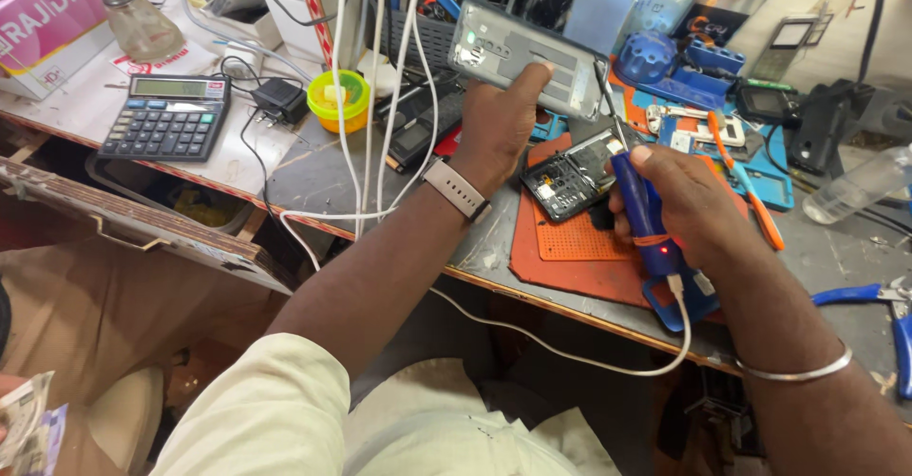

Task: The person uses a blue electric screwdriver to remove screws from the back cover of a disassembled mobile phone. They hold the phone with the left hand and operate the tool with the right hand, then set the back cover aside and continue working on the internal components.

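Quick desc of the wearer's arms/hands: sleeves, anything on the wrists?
Both hands bare, no gloves. The left arm has a cream short sleeve at the upper arm and a watch with a pale beige strap at the wrist. The right arm is bare in view, with a thin silver bangle.

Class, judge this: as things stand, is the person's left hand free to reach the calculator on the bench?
Probably not: the left hand is gripping the grey phone back cover. The calculator lies uncovered to its left, though hanging white cables cross between.
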